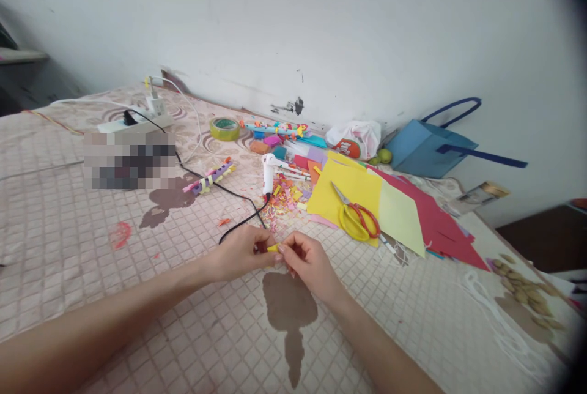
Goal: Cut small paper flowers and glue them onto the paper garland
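Observation:
Fingertips of both hands meet on a small yellow paper piece (274, 248) near the centre. My left hand (242, 254) pinches it from the left, and my right hand (312, 261) pinches its right end. Just beyond the hands are a white glue gun (268, 175) with a black cord and a pile of small coloured paper scraps (287, 193). Scissors with red and yellow handles (360, 216) rest on yellow paper (321, 198) to the right. A purple decorated stick (213, 178) lies to the left of the glue gun.
A power strip (137, 126) with cables is at the back left. Green-yellow tape (224, 129), a blue decorated stick (275, 130), a white plastic bag (355, 139) and a blue bag (424, 148) stand along the wall. Red paper (440, 226) and white string (499, 320) lie right.

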Demonstrator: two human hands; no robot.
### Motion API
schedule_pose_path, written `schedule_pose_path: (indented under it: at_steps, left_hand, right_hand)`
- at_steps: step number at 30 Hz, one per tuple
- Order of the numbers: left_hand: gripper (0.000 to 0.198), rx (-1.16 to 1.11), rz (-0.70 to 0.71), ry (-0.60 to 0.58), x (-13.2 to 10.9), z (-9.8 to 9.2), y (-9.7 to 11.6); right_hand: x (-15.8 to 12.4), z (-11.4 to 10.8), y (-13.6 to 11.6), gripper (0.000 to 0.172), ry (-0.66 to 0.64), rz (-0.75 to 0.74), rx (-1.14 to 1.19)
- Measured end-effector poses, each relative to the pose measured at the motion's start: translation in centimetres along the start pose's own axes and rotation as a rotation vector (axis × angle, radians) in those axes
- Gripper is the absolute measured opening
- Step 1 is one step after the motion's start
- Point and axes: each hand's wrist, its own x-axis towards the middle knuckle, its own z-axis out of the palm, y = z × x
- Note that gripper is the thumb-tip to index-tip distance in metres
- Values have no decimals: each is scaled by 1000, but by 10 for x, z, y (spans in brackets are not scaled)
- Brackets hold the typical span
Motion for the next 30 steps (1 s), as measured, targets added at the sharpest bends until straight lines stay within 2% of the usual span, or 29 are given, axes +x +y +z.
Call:
schedule_pose_path:
  at_steps: [3, 5, 8, 12, 15, 17, 20, 24, 26, 28, 30]
  left_hand:
    - [28, -40, 19, -32, 0, -2, 2]
    - [27, -96, 18, -57, 1, -4, 4]
    - [29, -155, -28, -12, 3, -7, 4]
    - [31, -204, -61, 7, 4, -6, 1]
    - [33, -221, -61, 3, 4, -6, 2]
    - [34, -242, -88, 26, 5, -8, 2]
    - [35, -338, -136, 72, 10, -15, 3]
    - [31, -458, -177, 146, 21, -27, 5]
    - [30, -511, -205, 168, 25, -30, 6]
    - [29, -553, -221, 178, 27, -32, 6]
    - [29, -565, -210, 184, 25, -31, 5]
  right_hand:
    - [0, 0, 0, 23, -59, -15, 26]
    - [1, -1, 0, 23, -35, -49, 8]
    - [2, -3, 1, 27, 29, -57, 37]
    - [3, 1, 5, 30, 19, -33, 108]
    - [6, 3, 7, 30, 33, -53, 69]
    - [14, -4, 9, 35, 118, -69, -65]
    - [31, -38, 10, 40, 328, -82, -376]
    - [45, -109, 16, 21, 528, -52, -574]
    - [42, -136, 25, 20, 603, 2, -647]
    - [37, -151, 38, 26, 664, 45, -691]
    - [32, -157, 50, 31, 698, 79, -707]
